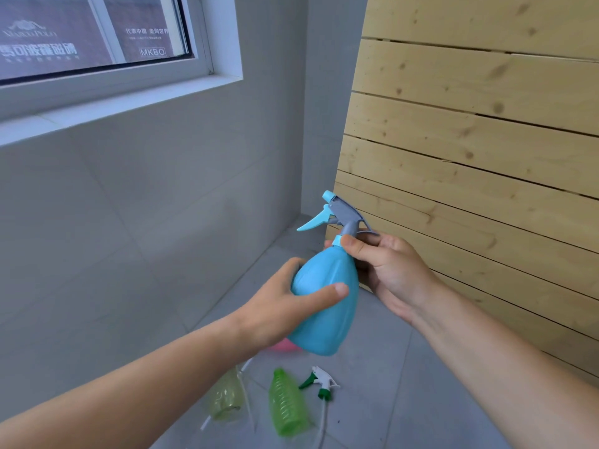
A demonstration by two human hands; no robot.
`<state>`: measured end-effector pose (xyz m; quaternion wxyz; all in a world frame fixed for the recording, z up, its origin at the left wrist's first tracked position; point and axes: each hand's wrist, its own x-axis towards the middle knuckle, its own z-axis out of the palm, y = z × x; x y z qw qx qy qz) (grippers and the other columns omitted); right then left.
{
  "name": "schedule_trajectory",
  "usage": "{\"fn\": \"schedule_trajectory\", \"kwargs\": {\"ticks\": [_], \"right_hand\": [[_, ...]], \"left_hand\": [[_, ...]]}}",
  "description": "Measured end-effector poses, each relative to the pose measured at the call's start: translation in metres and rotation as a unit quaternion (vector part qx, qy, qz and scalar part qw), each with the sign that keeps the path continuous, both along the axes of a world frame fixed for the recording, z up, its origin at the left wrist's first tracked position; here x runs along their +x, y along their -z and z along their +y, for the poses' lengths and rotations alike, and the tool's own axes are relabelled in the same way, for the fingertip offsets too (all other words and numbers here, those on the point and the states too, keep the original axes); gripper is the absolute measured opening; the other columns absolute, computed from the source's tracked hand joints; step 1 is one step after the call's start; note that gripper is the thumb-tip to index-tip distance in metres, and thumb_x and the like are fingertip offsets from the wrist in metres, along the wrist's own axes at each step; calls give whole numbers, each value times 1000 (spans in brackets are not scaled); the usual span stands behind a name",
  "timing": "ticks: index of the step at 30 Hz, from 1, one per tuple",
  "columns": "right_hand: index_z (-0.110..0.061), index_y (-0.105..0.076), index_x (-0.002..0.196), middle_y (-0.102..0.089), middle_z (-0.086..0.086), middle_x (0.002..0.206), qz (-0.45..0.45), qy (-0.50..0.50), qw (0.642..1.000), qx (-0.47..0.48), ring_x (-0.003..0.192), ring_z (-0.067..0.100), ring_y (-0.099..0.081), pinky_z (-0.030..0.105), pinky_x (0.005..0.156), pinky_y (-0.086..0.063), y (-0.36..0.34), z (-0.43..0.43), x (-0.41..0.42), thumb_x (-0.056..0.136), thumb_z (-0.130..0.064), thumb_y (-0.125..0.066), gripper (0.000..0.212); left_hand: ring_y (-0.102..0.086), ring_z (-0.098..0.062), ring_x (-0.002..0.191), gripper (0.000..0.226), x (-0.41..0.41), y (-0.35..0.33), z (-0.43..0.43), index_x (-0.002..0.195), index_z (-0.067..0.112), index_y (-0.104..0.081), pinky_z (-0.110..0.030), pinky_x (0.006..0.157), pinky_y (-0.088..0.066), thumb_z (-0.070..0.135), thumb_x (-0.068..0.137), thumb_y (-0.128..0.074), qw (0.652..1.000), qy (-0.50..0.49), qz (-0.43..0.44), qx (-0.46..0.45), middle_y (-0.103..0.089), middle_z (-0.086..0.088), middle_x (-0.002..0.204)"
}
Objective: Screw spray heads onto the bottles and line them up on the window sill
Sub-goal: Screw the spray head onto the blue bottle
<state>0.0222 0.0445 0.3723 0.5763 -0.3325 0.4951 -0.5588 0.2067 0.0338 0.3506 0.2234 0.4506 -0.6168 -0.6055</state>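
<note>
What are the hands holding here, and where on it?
Both hold the blue spray bottle: the left hand grips its body, the right hand pinches its neck.

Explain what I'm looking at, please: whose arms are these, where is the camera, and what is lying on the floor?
No machine here: these are a person's two bare arms, filmed by one wide-angle camera worn on the head, looking forward and down. The left hand grips the body of a blue bottle, held up in the air. The right hand pinches the collar of its grey and blue spray head, which sits on the bottle's neck. Below, on the grey tiled floor, lie a green ribbed bottle, a white and green spray head with its tube, and a pale clear bottle. Something pink peeks out behind the blue bottle; I cannot tell what it is. The window sill, at upper left, shows no bottles in its visible part.
</note>
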Motion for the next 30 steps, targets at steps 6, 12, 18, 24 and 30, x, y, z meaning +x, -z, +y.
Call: {"fn": "schedule_trajectory", "kwargs": {"ticks": [6,12,18,24,30], "right_hand": [[-1,-70,101,-74,20,110,-20,-49,999,-12,108,34,-69,45,99,-53,-2,7,5,88,-11,-65,17],[0,-71,99,-74,21,109,-7,-18,1000,-25,98,27,-69,39,96,-55,-3,5,7,88,-9,-65,15],[1,-71,100,-76,16,106,-8,-11,1000,-17,100,26,-72,37,94,-56,1,0,8,88,-7,-65,15],[4,-66,109,-75,17,112,-26,2,1000,-16,103,28,-71,42,96,-53,5,-5,4,90,-12,-64,26],[-4,-64,114,-76,10,111,29,29,999,-19,101,26,-71,42,90,-54,2,-8,9,87,-23,-68,32]], "left_hand": [[-73,-28,111,62,7,7,-1,130,24,-63,-51,102,-54,53,77,-71,981,91,111,134,-70,-17,132],[-76,-24,97,70,1,5,0,127,21,-62,-46,91,-60,54,67,-77,994,34,80,61,-75,-15,120],[-76,-14,83,54,-4,4,3,119,21,-62,-32,76,-62,45,74,-77,998,2,58,26,-77,-2,100],[-76,-23,106,64,1,0,-8,125,27,-61,-45,97,-59,58,72,-77,997,9,49,63,-76,-6,120],[-67,-39,122,65,18,-2,-19,134,17,-59,-58,111,-44,38,75,-76,987,41,102,119,-66,-20,135]]}}
